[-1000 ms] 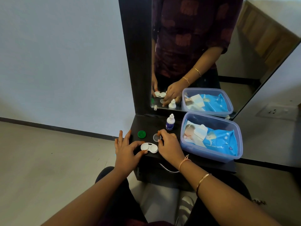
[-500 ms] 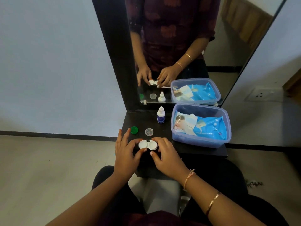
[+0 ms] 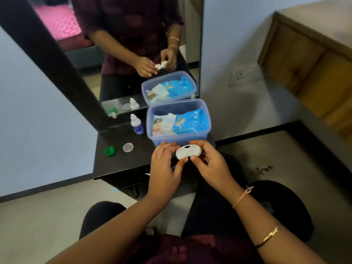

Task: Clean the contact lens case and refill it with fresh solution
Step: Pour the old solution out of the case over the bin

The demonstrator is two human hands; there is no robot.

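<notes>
A white two-well contact lens case (image 3: 188,152) is held up in the air in front of the black shelf (image 3: 122,161). My left hand (image 3: 165,164) pinches its left end and my right hand (image 3: 210,162) grips its right end. A green cap (image 3: 110,150) and a clear cap (image 3: 128,147) lie loose on the shelf to the left. A small solution bottle (image 3: 136,124) with a white nozzle and blue label stands upright near the mirror.
A blue plastic tub (image 3: 180,137) holding a pack of wet wipes (image 3: 179,123) sits on the shelf right behind my hands. A tall mirror (image 3: 122,44) stands at the back. A wooden cabinet (image 3: 312,60) is at the right.
Both hands have lifted the lens case off the shelf and brought it to the right, in front of the tub. The camera has swung left and tilted.
</notes>
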